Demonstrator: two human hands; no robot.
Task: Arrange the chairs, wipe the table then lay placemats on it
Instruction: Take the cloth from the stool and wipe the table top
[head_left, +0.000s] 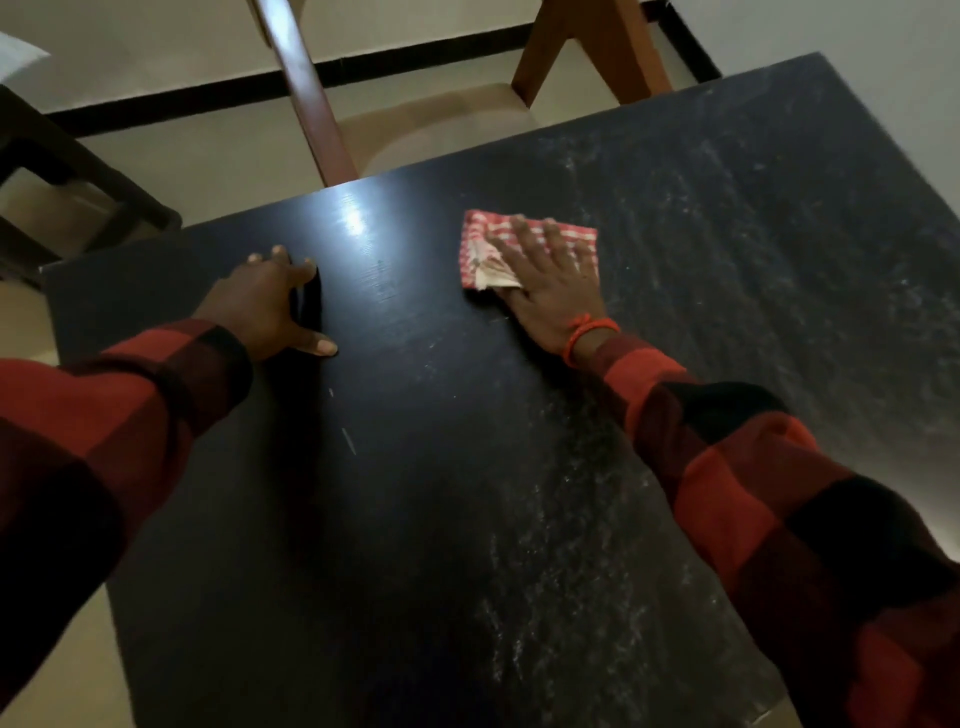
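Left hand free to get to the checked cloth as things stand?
Probably yes. The left hand rests open on the bare table, nothing between it and the cloth; but the right hand already presses flat on that cloth.

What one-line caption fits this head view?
Right hand presses a red checked cloth flat on the dusty dark table; left hand rests open on it.

Right hand (553, 283) flat on checked cloth (524, 234), dusty table (467, 493); left hand (270, 306) braced, perhaps.
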